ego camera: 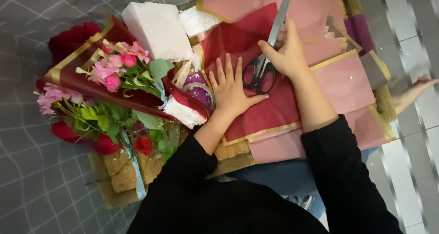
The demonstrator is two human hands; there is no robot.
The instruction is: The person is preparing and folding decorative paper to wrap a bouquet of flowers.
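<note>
The scissors [264, 65] run off the top edge, so their blade tips are out of sight, and the right hand [287, 53] covers part of the blades. Under the left hand [232, 90] the dark red sheet [256, 110] is hidden, and the purple ribbon roll [197, 90] is half buried behind foam and paper. On the right, the striped floor [411, 46] smears into blur, and a bare foot [414, 93] there is cut off by the frame.

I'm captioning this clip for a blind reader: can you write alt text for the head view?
Seen from above, a person's right hand holds black-handled scissors on dark red wrapping paper, while the left hand lies flat on it. Pink gold-edged sheets, a white foam block and pink and red flowers surround them.
</note>
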